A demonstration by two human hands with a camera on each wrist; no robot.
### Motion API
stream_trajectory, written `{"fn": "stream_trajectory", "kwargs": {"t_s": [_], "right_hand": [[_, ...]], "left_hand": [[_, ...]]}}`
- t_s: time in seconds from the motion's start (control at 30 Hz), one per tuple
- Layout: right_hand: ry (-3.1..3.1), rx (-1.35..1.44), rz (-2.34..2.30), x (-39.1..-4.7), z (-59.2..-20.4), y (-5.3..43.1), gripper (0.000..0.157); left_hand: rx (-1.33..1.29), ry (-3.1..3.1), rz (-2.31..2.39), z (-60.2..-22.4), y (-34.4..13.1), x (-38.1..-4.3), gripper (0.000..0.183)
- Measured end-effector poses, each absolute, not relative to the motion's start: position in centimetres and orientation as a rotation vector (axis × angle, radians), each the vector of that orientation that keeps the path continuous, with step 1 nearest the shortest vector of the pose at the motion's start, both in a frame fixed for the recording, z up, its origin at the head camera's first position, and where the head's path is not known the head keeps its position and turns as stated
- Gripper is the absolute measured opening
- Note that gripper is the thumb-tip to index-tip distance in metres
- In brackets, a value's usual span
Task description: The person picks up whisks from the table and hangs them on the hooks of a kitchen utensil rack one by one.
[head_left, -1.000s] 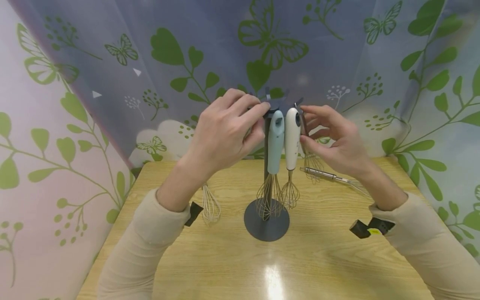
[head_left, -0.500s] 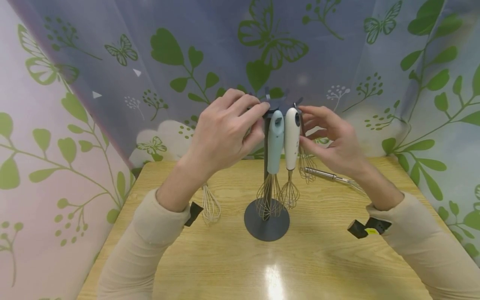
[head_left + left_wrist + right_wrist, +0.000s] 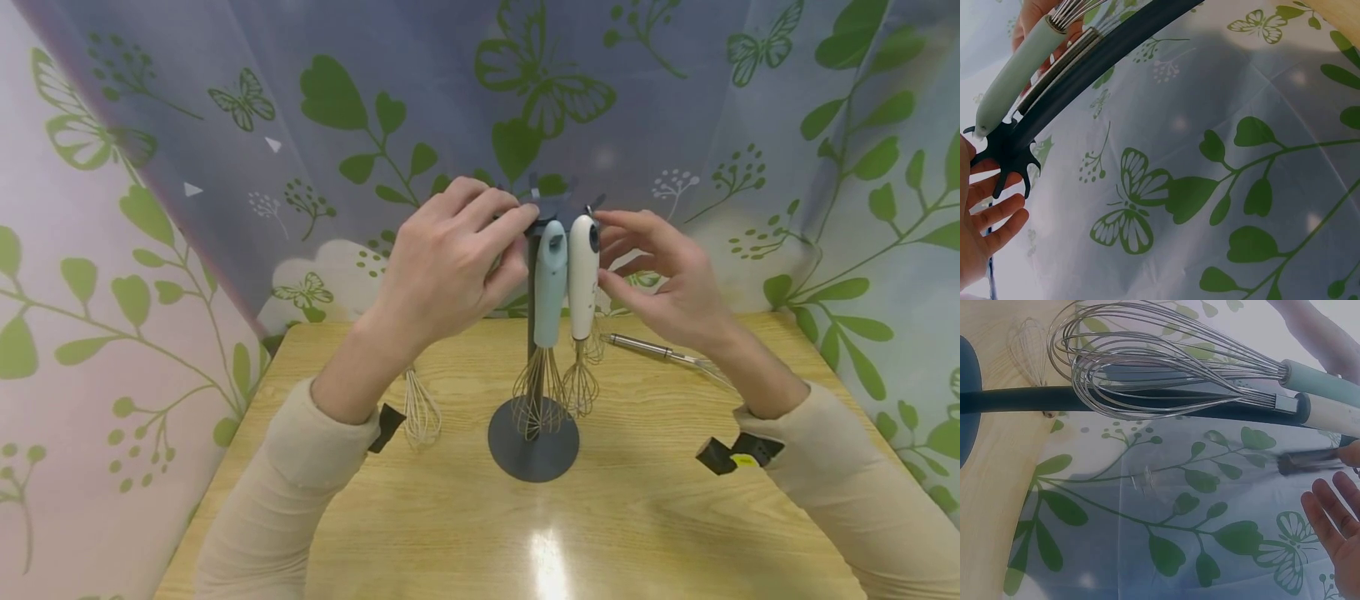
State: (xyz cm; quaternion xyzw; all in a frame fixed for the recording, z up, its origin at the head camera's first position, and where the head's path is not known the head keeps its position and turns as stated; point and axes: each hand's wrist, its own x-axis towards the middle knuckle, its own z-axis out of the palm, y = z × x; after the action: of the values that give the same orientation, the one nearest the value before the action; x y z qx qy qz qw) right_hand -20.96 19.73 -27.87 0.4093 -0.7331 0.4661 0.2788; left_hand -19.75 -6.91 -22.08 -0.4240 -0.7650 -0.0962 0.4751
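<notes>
A dark whisk stand (image 3: 533, 462) with a hooked top (image 3: 1005, 147) stands on the table. My left hand (image 3: 457, 258) grips that top between thumb and index finger; its other fingers are spread in the left wrist view. A whisk with a light green handle (image 3: 551, 292) and one with a white handle (image 3: 584, 279) hang from the hooks. My right hand (image 3: 667, 271) pinches the handle end of a metal-handled whisk (image 3: 1310, 462) beside the white one. That whisk is blurred in the right wrist view and mostly hidden behind the white handle in the head view.
A silver-handled whisk (image 3: 645, 344) lies on the wooden table (image 3: 450, 525), partly behind my right wrist. On the left lies another wire whisk (image 3: 422, 408), its handle hidden by my left arm. Patterned fabric (image 3: 420, 75) rises directly behind the stand.
The metal-handled whisk has swung left, its wires passing behind the white whisk. My right hand has shifted slightly left; my left hand stays on the stand's top.
</notes>
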Motion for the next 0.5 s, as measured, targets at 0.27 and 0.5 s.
{"fn": "stream_trajectory", "kwargs": {"t_s": [0.27, 0.5], "right_hand": [[-1.91, 1.067, 1.275, -20.8, -27.0, 19.8, 0.04], [-1.916, 1.064, 1.254, -20.8, -25.9, 20.0, 0.037]], "left_hand": [[-1.034, -1.868, -0.239, -22.1, -6.9, -19.7, 0.032], [-1.037, -1.864, -0.241, -22.1, -6.9, -19.7, 0.032]]}}
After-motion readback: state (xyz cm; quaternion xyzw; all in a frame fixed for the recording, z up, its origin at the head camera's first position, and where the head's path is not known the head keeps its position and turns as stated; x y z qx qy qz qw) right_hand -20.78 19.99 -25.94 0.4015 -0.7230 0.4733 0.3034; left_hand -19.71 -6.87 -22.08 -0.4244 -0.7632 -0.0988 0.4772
